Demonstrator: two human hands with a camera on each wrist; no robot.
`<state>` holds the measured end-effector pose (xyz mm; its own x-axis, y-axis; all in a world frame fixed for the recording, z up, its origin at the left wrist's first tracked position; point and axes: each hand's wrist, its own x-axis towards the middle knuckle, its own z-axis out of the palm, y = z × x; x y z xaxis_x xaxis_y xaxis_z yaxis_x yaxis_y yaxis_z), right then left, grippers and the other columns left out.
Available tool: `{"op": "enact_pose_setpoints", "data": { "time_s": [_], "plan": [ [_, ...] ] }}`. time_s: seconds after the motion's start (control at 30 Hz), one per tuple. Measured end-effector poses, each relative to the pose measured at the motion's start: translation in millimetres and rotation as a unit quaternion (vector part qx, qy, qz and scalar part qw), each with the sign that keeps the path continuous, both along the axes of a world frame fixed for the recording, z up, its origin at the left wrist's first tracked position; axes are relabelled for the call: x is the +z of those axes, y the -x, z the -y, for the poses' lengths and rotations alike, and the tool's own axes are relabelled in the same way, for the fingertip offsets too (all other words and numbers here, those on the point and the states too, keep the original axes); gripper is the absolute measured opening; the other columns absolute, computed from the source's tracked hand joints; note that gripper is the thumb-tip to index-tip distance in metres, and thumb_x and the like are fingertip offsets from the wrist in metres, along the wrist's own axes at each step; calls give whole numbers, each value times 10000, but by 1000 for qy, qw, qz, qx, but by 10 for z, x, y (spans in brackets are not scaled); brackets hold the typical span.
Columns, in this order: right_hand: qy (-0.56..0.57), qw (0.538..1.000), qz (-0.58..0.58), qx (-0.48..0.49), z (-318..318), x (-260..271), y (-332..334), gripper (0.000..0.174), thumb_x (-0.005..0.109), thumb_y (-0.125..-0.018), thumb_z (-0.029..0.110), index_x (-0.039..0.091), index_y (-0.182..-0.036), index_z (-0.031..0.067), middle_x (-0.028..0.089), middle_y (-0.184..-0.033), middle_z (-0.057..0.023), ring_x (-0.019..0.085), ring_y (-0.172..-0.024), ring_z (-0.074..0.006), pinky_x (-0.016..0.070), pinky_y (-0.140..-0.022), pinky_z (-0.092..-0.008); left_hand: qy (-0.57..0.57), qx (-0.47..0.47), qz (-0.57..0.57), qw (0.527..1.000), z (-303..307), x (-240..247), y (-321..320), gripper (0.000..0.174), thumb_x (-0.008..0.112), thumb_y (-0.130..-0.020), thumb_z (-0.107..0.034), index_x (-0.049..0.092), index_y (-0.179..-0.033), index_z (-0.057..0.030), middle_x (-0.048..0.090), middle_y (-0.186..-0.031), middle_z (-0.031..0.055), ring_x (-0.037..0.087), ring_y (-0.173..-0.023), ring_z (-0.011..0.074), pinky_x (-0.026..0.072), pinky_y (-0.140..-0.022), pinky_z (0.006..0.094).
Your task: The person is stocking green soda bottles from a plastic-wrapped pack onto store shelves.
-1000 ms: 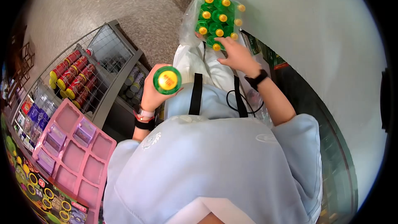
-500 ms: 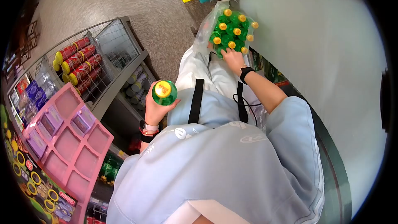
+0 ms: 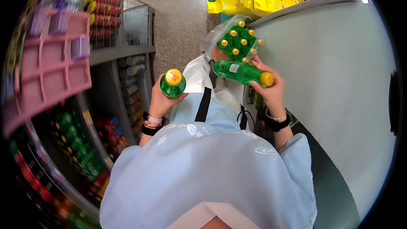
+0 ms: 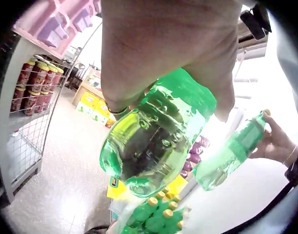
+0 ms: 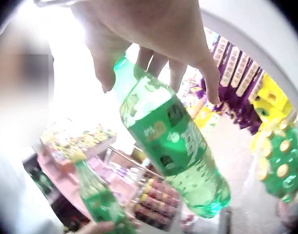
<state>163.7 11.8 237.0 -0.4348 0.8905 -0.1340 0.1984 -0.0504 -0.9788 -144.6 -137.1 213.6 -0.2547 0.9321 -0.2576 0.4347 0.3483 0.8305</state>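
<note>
Left hand: the left hand [image 3: 157, 98], centre-left in the head view, was raised at chest height with its fingers wrapped round the upright bottle [image 3: 172, 84], cap facing the camera.
Right hand: the right hand [image 3: 271, 92], right of centre, gripped the second bottle [image 3: 239, 72] near its cap; that bottle lay almost level.
Bottle base: it was just below the wrapped pack [image 3: 237, 42] at upper centre.
Edges: the grey panel [image 3: 335, 85] was close on the right and the shelf rack [image 3: 123, 51] on the left.
Open room: there was a gap between the two bottles, and bare floor [image 3: 182, 21] above.

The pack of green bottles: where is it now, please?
In the head view, the pack sits upper centre, just beyond the bottle in the right hand.
</note>
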Motion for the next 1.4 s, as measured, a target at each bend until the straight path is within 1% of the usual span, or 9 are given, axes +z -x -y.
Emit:
{"op": "enact_pose_setpoints", "data": {
  "time_s": [0.1, 0.2, 0.4, 0.47, 0.57, 0.93, 1.23, 1.33, 1.4],
  "plan": [
    [4, 956, -291, -42, 221, 469, -85, 415, 756, -803, 136, 571, -1157, 26, 593, -1181, -134, 505, -1255, -390, 403, -1056, -518, -49, 70, 29, 996, 519, 183, -419, 554, 872, -622, -138, 590, -1087, -33, 669, -1006, 91, 651, -924, 216, 509, -844, 336],
    [18, 922, -387, 9, 395, 851, -101, 433, 735, -841, 259, 542, -1167, 47, 582, -1141, -130, 557, -1179, -374, 434, -1023, -527, -73, 108, 44, 990, 1055, 343, -793, 603, 860, -624, -78, 566, -1151, -58, 641, -1109, 68, 613, -1026, 202, 483, -913, 336],
    [86, 909, -390, 117, 898, 1114, 71, 495, 588, -918, 445, 481, -1201, 53, 585, -1075, -156, 603, -1026, -348, 496, -904, -519, -93, 215, -105, 966, 2417, 536, -1365, 606, 863, -641, -119, 550, -1158, -71, 625, -1099, 60, 599, -1085, 195, 491, -927, 352],
    [122, 897, -386, 177, 1141, 1065, 220, 501, 577, -921, 443, 470, -1204, 43, 592, -1030, -167, 601, -984, -337, 506, -867, -514, -155, 359, 132, 911, 3023, 398, -1536, 540, 845, -660, -86, 557, -1117, -78, 607, -1074, 60, 590, -1082, 203, 489, -922, 381],
    [127, 871, -392, 266, 1517, 1041, 543, 479, 588, -912, 394, 459, -1210, 42, 581, -1018, -170, 589, -948, -307, 514, -847, -519, -167, 486, 141, 846, 3615, 607, -1899, 527, 832, -657, -36, 580, -1118, -74, 616, -1073, 51, 593, -1016, 172, 485, -892, 346],
    [242, 737, -426, 466, 4942, 1480, 1805, 480, 568, -902, 475, 448, -1170, 95, 584, -924, -128, 591, -872, -289, 533, -786, -476, -146, 737, -31, 660, 6632, 737, -3155, 672, 903, -635, -224, 562, -1176, -21, 652, -1080, 106, 629, -1022, 201, 508, -882, 370],
    [176, 542, -605, 557, 7156, 3383, 2628, 521, 404, -956, 562, 494, -1196, 108, 575, -994, -107, 602, -955, -307, 516, -826, -537, -182, 826, -49, 532, 8040, 849, -3490, 584, 882, -634, -223, 572, -1077, -5, 651, -969, 79, 645, -883, 191, 523, -792, 351],
    [121, 564, -638, 510, 7994, 3885, 3057, 504, 439, -985, 469, 460, -1263, 50, 600, -1142, -143, 595, -1078, -358, 470, -937, -517, -235, 853, -73, 460, 8294, 835, -3298, 571, 890, -623, -209, 576, -1054, -5, 645, -961, 76, 638, -878, 188, 517, -798, 346],
    [-2, 560, -662, 497, 8506, 4091, 3427, 397, 435, -1028, 329, 478, -1203, -25, 607, -1174, -154, 615, -1076, -294, 488, -932, -411, -221, 847, -65, 480, 8589, 732, -3168, 572, 891, -621, -204, 573, -1053, -6, 642, -963, 78, 635, -878, 188, 514, -799, 344]
  ]
}}
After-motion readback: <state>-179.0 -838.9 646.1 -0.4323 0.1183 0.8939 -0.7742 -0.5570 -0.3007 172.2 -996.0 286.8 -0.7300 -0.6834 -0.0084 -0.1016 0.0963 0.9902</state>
